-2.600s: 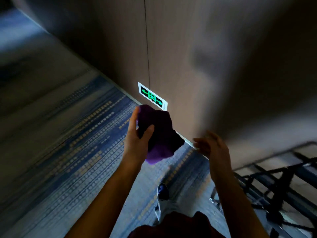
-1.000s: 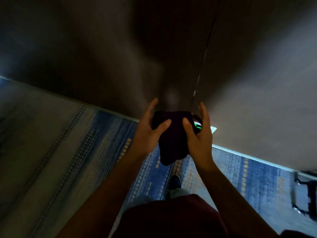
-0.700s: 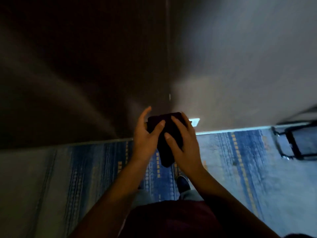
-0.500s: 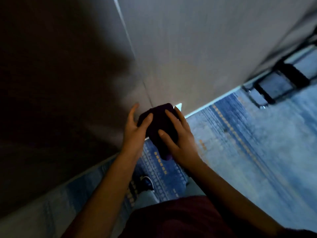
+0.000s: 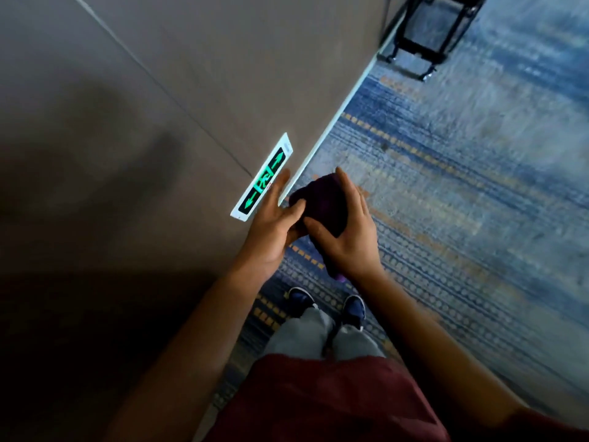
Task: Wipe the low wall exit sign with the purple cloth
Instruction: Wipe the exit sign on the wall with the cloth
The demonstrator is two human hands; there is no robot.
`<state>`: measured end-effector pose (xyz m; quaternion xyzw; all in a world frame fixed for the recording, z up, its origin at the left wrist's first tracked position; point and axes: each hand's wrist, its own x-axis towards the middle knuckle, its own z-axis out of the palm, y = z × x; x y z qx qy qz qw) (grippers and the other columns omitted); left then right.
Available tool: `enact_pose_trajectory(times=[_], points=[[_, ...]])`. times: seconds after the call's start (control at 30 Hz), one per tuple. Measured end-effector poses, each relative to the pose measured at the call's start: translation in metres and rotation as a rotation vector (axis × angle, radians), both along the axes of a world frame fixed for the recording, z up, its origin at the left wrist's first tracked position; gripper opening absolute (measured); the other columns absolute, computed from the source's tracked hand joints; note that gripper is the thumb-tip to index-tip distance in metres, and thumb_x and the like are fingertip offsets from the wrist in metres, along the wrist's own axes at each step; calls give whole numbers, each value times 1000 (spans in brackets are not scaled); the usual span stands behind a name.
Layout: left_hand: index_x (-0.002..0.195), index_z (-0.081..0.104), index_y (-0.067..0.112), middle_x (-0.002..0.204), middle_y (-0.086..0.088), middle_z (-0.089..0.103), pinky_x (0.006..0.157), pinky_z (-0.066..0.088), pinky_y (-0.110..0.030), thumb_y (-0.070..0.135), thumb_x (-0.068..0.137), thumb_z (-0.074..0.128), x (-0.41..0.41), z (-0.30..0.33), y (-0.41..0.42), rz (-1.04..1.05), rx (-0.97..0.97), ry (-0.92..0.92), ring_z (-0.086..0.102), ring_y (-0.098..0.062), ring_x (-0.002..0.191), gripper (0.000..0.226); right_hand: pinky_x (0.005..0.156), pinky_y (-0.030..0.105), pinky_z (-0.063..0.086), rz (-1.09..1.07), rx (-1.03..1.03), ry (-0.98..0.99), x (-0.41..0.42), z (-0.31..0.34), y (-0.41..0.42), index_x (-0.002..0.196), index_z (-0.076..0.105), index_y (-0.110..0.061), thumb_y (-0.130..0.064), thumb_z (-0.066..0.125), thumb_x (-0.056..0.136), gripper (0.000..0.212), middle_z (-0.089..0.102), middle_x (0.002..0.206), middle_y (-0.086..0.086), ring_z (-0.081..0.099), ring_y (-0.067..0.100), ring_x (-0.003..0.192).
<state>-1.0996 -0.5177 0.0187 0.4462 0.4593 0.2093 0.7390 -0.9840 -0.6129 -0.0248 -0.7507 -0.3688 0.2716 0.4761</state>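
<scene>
Standing on a blue patterned carpet (image 5: 462,193), the person shows a dark red shirt (image 5: 318,400), grey trousers (image 5: 306,333) and dark shoes (image 5: 299,296) at the bottom of view. Both hands hold the bunched purple cloth (image 5: 322,202) between them: the left hand (image 5: 274,224) keeps its grip pressed on the cloth's near edge with thumb and fingers, and the right hand (image 5: 347,237) wraps its grip over the top. Just beyond the left fingertips, the exit sign (image 5: 263,180) glows green, low on the grey wall (image 5: 191,74), uncovered by the cloth. Farther off stands a black wheeled frame (image 5: 427,36).
</scene>
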Motion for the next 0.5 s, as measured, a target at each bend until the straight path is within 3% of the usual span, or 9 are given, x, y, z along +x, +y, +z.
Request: enact_pose_trajectory(times=[0.13, 0.2, 0.3, 0.37, 0.43, 0.5], points=[[157, 35, 24, 146, -9, 59, 94, 60, -43, 8, 102, 56, -4, 7, -3, -79, 110, 117, 68, -26, 121, 61, 106, 28, 49, -71, 39, -1, -7, -8, -10, 153, 45, -32, -43, 73, 86, 73, 57, 148, -3, 57, 13, 132], [154, 39, 27, 120, -3, 75, 86, 62, -42, 11, 102, 57, -13, 10, 1, -90, 211, 161, 75, -28, 103, 57, 102, 19, 46, -117, 67, 13, -12, -7, -12, 150, 48, -31, -40, 72, 86, 69, 61, 142, -4, 58, 9, 126], [149, 39, 31, 98, -7, 81, 78, 62, -31, 14, 101, 55, -27, 15, 23, -101, 313, 137, 78, -26, 87, 54, 99, 10, 41, -239, 86, 12, -7, -3, 0, 148, 51, -31, -37, 73, 84, 68, 64, 134, -3, 59, 5, 118], [150, 39, 24, 98, -6, 79, 87, 59, -29, 12, 98, 58, -27, 14, 51, -139, 443, 183, 76, -19, 95, 57, 101, 22, 47, -318, 79, 16, 2, -4, 16, 147, 52, -30, -34, 74, 83, 68, 66, 132, -1, 62, 12, 116], [153, 37, 22, 113, -11, 73, 101, 53, -32, 12, 97, 62, -20, 6, 88, -234, 570, 254, 69, -17, 109, 62, 101, 32, 50, -370, 68, 20, 5, -10, 35, 147, 53, -29, -31, 75, 83, 67, 67, 133, -2, 64, 16, 117], [155, 34, 17, 129, -15, 66, 104, 49, -26, 9, 96, 63, -9, -5, 134, -316, 680, 269, 65, -17, 117, 66, 101, 31, 51, -409, 82, 37, -2, -20, 57, 146, 54, -28, -29, 76, 84, 66, 66, 134, -7, 63, 12, 118]])
